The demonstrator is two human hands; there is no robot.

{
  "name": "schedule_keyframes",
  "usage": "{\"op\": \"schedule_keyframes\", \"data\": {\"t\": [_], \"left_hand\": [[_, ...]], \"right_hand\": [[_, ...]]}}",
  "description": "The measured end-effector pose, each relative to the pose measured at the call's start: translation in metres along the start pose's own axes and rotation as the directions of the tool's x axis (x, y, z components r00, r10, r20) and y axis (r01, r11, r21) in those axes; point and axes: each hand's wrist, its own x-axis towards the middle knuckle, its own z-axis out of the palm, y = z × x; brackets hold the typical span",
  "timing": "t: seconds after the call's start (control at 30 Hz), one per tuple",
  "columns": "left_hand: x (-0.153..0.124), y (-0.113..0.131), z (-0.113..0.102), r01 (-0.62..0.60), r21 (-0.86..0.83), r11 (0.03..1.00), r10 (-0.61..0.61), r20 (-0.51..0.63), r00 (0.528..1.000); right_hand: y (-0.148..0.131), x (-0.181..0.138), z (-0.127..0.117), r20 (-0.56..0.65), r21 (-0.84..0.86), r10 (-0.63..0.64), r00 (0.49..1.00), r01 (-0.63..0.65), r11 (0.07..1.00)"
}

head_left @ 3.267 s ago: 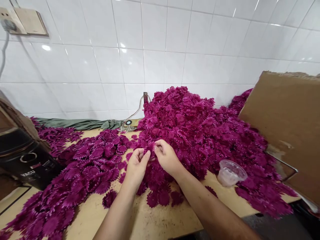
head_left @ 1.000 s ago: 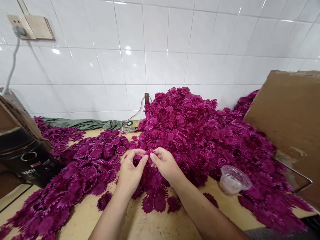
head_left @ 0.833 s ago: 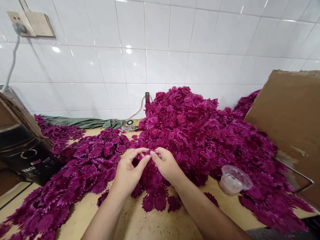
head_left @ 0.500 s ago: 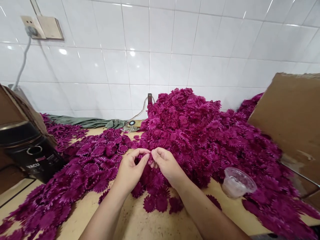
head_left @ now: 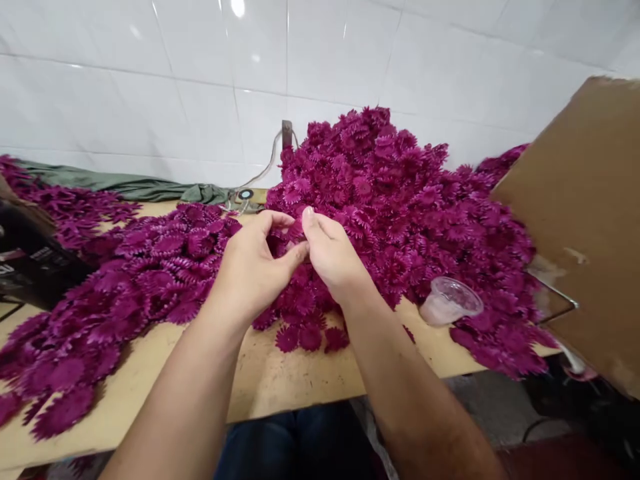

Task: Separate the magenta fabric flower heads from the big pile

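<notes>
Over the front of a big heap of magenta artificial flower pieces (head_left: 370,193), my two hands meet at the fingertips. My left hand (head_left: 253,263) is curled, with thumb and forefinger around a magenta flower piece (head_left: 298,231). From the other side my right hand (head_left: 331,253) pinches the same piece, thumb on top and the other fingers folded under. Most of that piece is hidden by my fingers and blends with the heap behind. Several toothed-edge flower pieces (head_left: 310,337) lie on the table just below my hands.
A clear plastic cup (head_left: 450,301) with whitish contents stands at right on the wooden table (head_left: 280,373). Cardboard (head_left: 575,220) rises at the right edge. More flower layers (head_left: 125,287) spread left, near a black container (head_left: 35,257). Green cloth (head_left: 115,181) lies along the tiled wall.
The view has tilted down, so the table's front edge and my lap show. My left thumb and forefinger have spread wider, and my right thumb now points up.
</notes>
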Motion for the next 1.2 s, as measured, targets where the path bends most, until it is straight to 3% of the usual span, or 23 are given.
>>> {"op": "schedule_keyframes", "data": {"t": [0.1, 0.17, 0.27, 0.33, 0.43, 0.6, 0.7, 0.8, 0.9, 1.03, 1.13, 1.2], "left_hand": [[0.007, -0.002, -0.006, 0.039, -0.096, 0.995, -0.036, 0.033, 0.999], [0.009, -0.008, -0.010, 0.166, -0.263, 0.950, -0.150, 0.081, 0.985], [0.006, -0.022, -0.012, 0.397, -0.491, 0.776, -0.345, 0.196, 0.918], [0.001, -0.030, -0.011, 0.468, -0.564, 0.680, -0.405, 0.244, 0.881], [-0.004, -0.040, -0.005, 0.494, -0.602, 0.628, -0.440, 0.248, 0.863], [-0.003, -0.048, 0.006, 0.495, -0.565, 0.660, -0.442, 0.241, 0.864], [-0.005, -0.048, 0.005, 0.577, -0.548, 0.606, -0.473, 0.335, 0.815], [-0.009, -0.045, 0.000, 0.651, -0.601, 0.463, -0.497, 0.433, 0.752], [-0.013, -0.045, -0.005, 0.659, -0.654, 0.371, -0.528, 0.436, 0.729], [-0.015, -0.048, -0.005, 0.652, -0.615, 0.444, -0.596, 0.341, 0.727], [-0.015, -0.051, -0.001, 0.649, -0.587, 0.484, -0.609, 0.307, 0.731], [-0.015, -0.054, 0.004, 0.650, -0.581, 0.489, -0.605, 0.311, 0.733]], "right_hand": [[-0.004, 0.001, -0.005, 0.123, -0.106, 0.059, 0.991, -0.046, 0.993], [-0.001, 0.000, -0.009, 0.093, -0.227, 0.006, 0.996, 0.016, 0.974], [0.011, -0.002, -0.010, -0.032, -0.368, -0.103, 0.994, 0.084, 0.926], [0.017, -0.004, -0.009, -0.002, -0.360, -0.052, 0.999, 0.047, 0.932], [0.024, -0.005, -0.004, 0.109, -0.321, 0.066, 0.992, -0.027, 0.947], [0.035, -0.002, 0.003, 0.165, -0.191, 0.111, 0.980, -0.078, 0.978], [0.039, 0.002, 0.001, 0.186, -0.159, 0.121, 0.975, -0.092, 0.983], [0.037, 0.013, -0.008, 0.109, -0.257, 0.082, 0.991, -0.051, 0.965], [0.033, 0.036, -0.026, -0.069, -0.451, -0.027, 0.997, -0.007, 0.892], [0.024, 0.067, -0.050, -0.217, -0.606, -0.132, 0.967, -0.027, 0.795], [0.018, 0.063, -0.051, -0.196, -0.736, -0.275, 0.941, 0.044, 0.676], [0.017, 0.047, -0.041, -0.091, -0.796, -0.344, 0.935, 0.139, 0.589]]}}
